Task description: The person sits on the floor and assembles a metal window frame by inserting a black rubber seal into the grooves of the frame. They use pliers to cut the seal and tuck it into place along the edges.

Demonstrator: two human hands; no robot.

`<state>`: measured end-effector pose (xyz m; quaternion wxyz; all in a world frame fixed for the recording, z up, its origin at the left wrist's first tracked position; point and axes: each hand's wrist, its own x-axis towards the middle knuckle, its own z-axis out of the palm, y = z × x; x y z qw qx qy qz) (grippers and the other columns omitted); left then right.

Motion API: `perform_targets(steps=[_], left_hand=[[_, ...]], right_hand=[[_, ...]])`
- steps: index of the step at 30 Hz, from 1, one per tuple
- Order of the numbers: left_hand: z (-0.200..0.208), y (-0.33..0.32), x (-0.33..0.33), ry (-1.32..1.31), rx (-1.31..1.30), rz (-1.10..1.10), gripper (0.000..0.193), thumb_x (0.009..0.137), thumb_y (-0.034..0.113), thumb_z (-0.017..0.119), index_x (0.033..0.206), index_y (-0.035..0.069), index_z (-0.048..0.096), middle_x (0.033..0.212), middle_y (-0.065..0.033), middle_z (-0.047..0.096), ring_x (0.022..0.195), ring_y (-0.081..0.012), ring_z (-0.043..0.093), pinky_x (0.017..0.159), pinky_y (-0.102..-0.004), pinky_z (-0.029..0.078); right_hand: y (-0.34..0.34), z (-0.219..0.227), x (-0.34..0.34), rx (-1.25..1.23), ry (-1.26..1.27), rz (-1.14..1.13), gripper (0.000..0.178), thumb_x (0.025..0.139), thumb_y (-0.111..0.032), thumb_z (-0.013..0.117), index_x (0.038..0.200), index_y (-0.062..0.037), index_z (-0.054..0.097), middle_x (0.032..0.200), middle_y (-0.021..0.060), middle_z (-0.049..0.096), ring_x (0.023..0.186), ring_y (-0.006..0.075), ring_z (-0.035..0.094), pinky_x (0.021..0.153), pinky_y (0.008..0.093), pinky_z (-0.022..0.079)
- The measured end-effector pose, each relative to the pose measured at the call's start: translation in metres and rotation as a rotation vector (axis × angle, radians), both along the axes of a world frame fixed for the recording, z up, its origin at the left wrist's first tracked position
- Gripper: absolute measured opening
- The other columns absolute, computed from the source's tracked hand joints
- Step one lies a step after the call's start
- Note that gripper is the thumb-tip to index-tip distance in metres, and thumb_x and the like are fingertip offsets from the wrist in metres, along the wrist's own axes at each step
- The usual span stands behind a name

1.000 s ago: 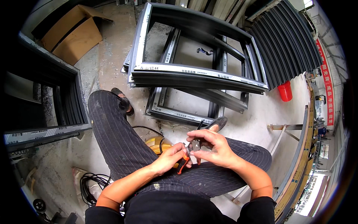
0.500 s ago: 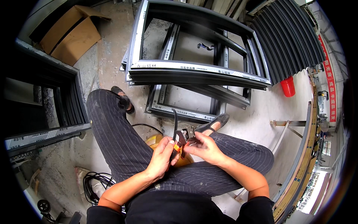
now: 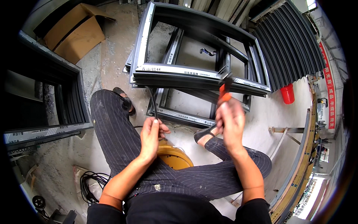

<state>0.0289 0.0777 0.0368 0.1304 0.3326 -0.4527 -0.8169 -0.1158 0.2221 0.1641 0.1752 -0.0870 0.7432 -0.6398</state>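
My left hand [image 3: 150, 139] is above my lap, thumb and fingers closed on a black rubber strip [image 3: 153, 102]. One end of the strip sticks up beyond my fingers. My right hand [image 3: 231, 121] is raised to the right, wrapped round a hand tool with an orange grip [image 3: 225, 92] and a metal head. Motion blurs the tool, and its exact kind does not show. It is apart from the strip and overlaps the front frame in view. Between my knees stands a yellow bucket [image 3: 189, 161], its inside partly hidden by my leg.
Dark window frames [image 3: 175, 71] with white protective film lie stacked ahead; more frames [image 3: 52, 130] stand at left. A cardboard box [image 3: 80, 39] sits far left. Black profiles [image 3: 291, 44] and a red bucket [image 3: 287, 94] are right. Coiled black strip [image 3: 89, 184] lies lower left.
My hands have moved apart. The right has swung up and to the right with the tool, away from the strip; the left has shifted left and still holds the strip.
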Motion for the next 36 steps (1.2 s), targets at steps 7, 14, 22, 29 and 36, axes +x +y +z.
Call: perform_targets(steps=[7,14,22,29,36], left_hand=[[0.044,-0.056,-0.033,0.219,-0.013,0.157,0.021,0.104,0.024,0.042,0.100,0.006,0.051,0.078,-0.0035,0.062,0.067,-0.0100,0.060,0.059,-0.0207,0.044],[0.035,-0.108,-0.052,0.249,-0.104,0.262,0.019,0.103,0.022,0.043,0.100,0.005,0.051,0.079,-0.0043,0.062,0.067,-0.0097,0.059,0.060,-0.0217,0.043],[0.003,-0.079,-0.034,0.158,-0.003,-0.001,0.021,0.103,0.024,0.043,0.102,0.006,0.052,0.091,-0.0084,0.067,0.082,-0.0142,0.065,0.070,-0.0238,0.048],[-0.003,-0.041,-0.024,0.220,0.081,-0.243,0.025,0.103,0.023,0.044,0.108,0.000,0.051,0.094,-0.0093,0.066,0.086,-0.0149,0.064,0.073,-0.0271,0.052],[0.004,-0.007,-0.012,0.176,0.138,-0.444,0.020,0.102,0.020,0.046,0.107,0.001,0.052,0.090,-0.0048,0.059,0.076,-0.0128,0.061,0.069,-0.0254,0.053]], right_hand=[[-0.021,-0.103,-0.090,0.915,0.617,0.249,0.037,0.092,-0.023,0.058,0.125,-0.0057,0.052,0.105,0.0221,0.065,0.098,0.0412,0.061,0.083,0.0468,0.048],[-0.024,-0.102,-0.085,0.978,0.720,0.104,0.029,0.095,-0.022,0.052,0.119,-0.0076,0.053,0.095,0.0198,0.066,0.088,0.0409,0.064,0.073,0.0485,0.049],[-0.028,-0.047,-0.010,0.418,0.420,0.367,0.014,0.089,-0.011,0.064,0.100,-0.0036,0.060,0.085,0.0082,0.066,0.075,0.0121,0.060,0.069,0.0269,0.047],[-0.021,-0.035,0.054,0.217,-0.114,0.384,0.017,0.088,-0.010,0.068,0.099,0.0001,0.060,0.096,0.0031,0.065,0.089,0.0083,0.057,0.082,0.0233,0.044],[-0.019,-0.059,0.073,0.052,-0.432,0.128,0.014,0.093,-0.014,0.063,0.095,-0.0057,0.052,0.067,-0.0055,0.049,0.046,0.0014,0.036,0.040,0.0178,0.026]])
